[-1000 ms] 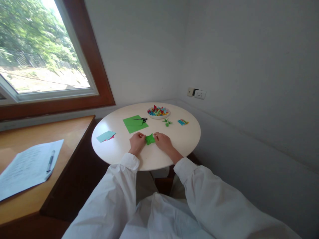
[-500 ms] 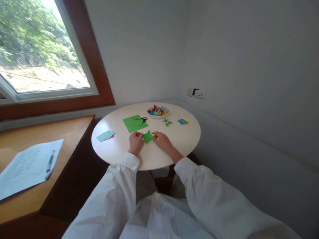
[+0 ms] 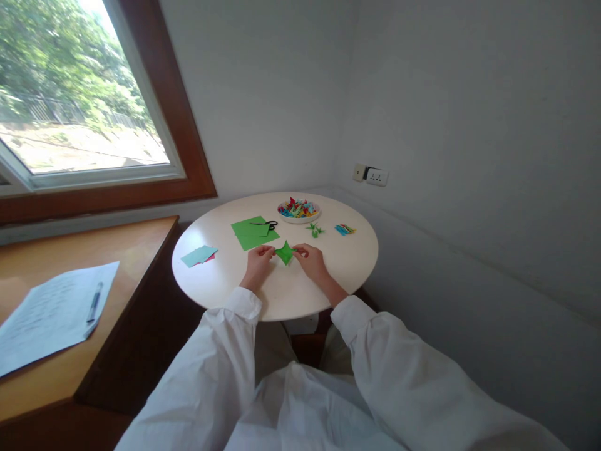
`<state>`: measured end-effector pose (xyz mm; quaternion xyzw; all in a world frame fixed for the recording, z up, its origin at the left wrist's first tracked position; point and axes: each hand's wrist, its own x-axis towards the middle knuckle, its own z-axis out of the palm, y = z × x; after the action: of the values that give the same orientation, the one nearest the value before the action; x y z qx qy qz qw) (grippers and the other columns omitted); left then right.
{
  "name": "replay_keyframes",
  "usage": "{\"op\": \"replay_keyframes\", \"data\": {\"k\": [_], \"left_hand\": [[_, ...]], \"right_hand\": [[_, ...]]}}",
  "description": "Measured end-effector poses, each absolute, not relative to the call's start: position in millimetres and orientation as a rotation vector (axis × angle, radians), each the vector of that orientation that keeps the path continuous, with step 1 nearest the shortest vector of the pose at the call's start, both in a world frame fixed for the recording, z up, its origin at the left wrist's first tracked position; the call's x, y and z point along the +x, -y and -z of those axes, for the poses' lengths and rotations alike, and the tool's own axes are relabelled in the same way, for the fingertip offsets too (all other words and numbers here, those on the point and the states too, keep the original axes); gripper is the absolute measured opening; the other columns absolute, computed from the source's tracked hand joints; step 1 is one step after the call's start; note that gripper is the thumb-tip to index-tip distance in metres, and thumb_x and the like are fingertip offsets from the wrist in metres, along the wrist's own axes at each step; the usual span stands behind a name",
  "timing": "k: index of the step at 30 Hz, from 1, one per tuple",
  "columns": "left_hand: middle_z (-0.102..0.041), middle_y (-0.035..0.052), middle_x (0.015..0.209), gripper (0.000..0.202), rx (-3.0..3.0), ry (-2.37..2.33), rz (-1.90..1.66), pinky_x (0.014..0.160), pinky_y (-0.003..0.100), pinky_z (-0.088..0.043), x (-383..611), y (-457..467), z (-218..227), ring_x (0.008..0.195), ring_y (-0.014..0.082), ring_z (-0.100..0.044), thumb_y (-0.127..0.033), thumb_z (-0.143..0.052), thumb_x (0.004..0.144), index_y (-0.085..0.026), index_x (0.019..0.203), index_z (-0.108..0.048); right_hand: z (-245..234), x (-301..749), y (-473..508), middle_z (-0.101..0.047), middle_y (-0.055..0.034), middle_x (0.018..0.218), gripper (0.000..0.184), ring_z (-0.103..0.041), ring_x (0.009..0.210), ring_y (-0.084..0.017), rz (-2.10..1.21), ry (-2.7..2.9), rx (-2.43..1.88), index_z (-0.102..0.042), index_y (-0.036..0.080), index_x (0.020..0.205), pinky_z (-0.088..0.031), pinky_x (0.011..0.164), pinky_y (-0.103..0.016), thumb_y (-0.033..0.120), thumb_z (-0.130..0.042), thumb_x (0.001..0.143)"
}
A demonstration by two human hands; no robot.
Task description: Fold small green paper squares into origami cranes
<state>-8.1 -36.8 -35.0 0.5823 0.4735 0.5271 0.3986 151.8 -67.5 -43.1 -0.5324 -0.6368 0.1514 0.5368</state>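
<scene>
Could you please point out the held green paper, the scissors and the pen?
Held green paper (image 3: 285, 253), head view: its middle.
Scissors (image 3: 267, 223), head view: where handles begin.
Pen (image 3: 94, 302), head view: its barrel.

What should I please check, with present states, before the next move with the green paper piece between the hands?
1. Left hand on the green paper piece: ok, fingertips pinch its left side.
2. Right hand on it too: ok, fingertips pinch its right side.
3. Scissors away from the hands: ok, lying on the green sheets.
4. White dish out of the way: ok, beyond the hands.
5. Creases sharp: cannot tell, too small here.
</scene>
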Motion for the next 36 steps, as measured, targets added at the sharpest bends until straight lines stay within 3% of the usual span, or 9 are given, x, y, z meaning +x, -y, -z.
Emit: {"op": "replay_keyframes", "data": {"k": [13,20,36], "left_hand": [[-0.071,0.0095,0.092,0.032,1.408,-0.988,-1.257,0.069,0.028,-0.046,-9.6,38.0,38.6,0.075,0.0153,-0.061,-0.035,-0.066,0.063,-0.015,0.087,-0.072],[-0.070,0.0074,0.080,0.034,1.437,-0.938,-1.210,0.069,0.029,-0.045,-7.2,43.4,34.5,0.070,0.0156,-0.060,-0.028,-0.070,0.058,-0.014,0.089,-0.071],[-0.069,0.0059,0.075,0.027,1.402,-0.840,-1.193,0.072,0.032,-0.047,-5.1,43.9,34.1,0.070,0.0168,-0.063,-0.023,-0.072,0.053,-0.014,0.077,-0.067]], "right_hand": [[45.1,153.9,64.8,-0.072,-0.0067,0.083,0.015,-0.065,0.074,-0.017,-0.491,1.414,-1.170,-0.068,0.016,0.080,-0.050,0.070,-0.030,0.028,-0.061,0.072],[47.1,153.9,63.0,-0.072,-0.0059,0.077,0.016,-0.065,0.071,-0.017,-0.522,1.405,-1.154,-0.068,0.016,0.076,-0.050,0.068,-0.030,0.031,-0.062,0.071],[48.2,152.8,62.9,-0.072,-0.0059,0.079,0.015,-0.065,0.072,-0.017,-0.597,1.441,-1.121,-0.067,0.016,0.078,-0.051,0.069,-0.029,0.028,-0.065,0.068]]}}
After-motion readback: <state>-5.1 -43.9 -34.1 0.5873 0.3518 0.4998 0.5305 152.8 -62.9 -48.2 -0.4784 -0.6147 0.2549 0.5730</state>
